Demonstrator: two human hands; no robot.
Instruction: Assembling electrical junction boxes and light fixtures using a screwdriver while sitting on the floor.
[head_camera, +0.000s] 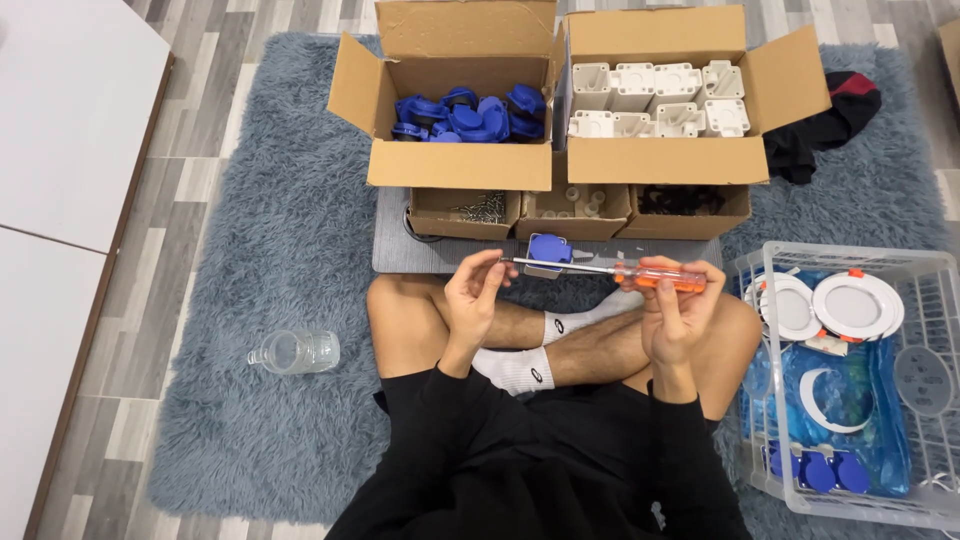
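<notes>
The right hand (678, 318) was closed around the orange transparent handle of a screwdriver (610, 270), holding it level above the crossed legs, while the left hand (474, 297) pinched the tip of its metal shaft between thumb and fingertips; whether a screw sat in that pinch could not be told. Just behind the shaft, a small blue and white plastic part (548, 252) rested on a grey board (395, 255) at the knees. Three shallow cardboard trays lined the board: one with screws (482, 208), one with small white pieces (574, 203), one with dark pieces (682, 201). Behind them stood an open box of blue caps (470, 115) and an open box of white plastic housings (655, 100). A wire basket (930, 270) with round white lamp fittings sat at the person's right, and a clear jar (295, 352) lay on the grey rug (280, 240) at the left.
</notes>
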